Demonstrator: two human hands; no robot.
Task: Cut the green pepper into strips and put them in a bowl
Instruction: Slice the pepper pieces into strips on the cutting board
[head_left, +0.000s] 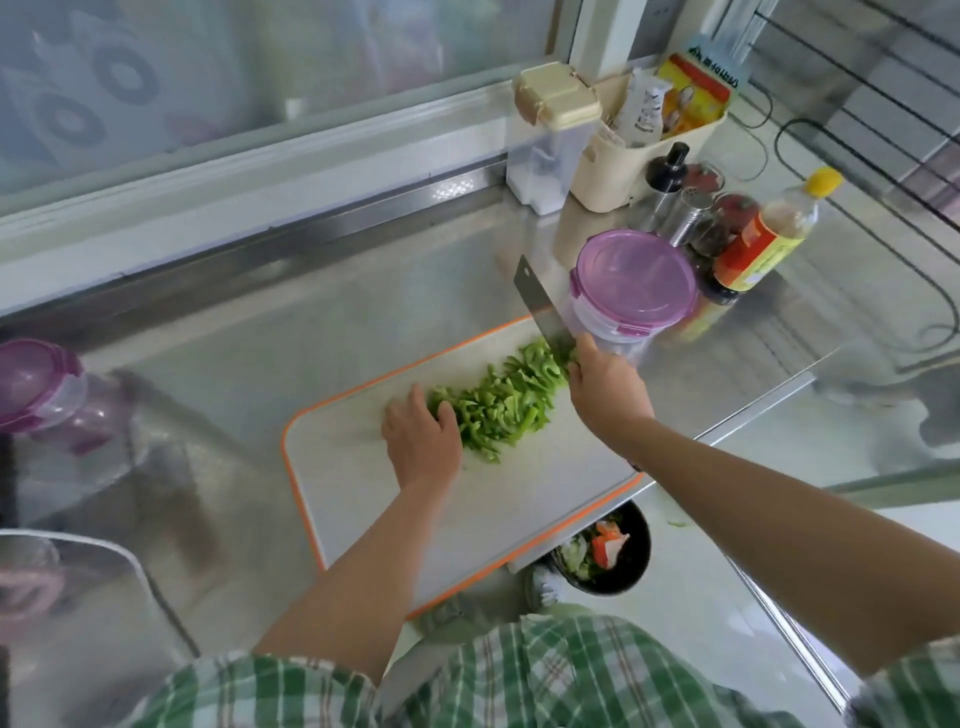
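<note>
Across far half of cutting board (363, 478), pepper strips (504, 400) heaped between left hand (421, 436), fingers relaxed against heap, and right hand (608, 389) gripping cleaver (537, 304); best to slide blade flat under heap, fingertips clear of edge.

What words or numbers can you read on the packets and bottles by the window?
No text here reads clearly enough to quote.
yellow and red packet: the print is too blurred to read.
blue-green packet behind it: has dark characters, too blurred to read.
white sachet: the small print is too blurred to read.
bottle with the yellow cap: the words on its orange and yellow label are too blurred to read.
</note>
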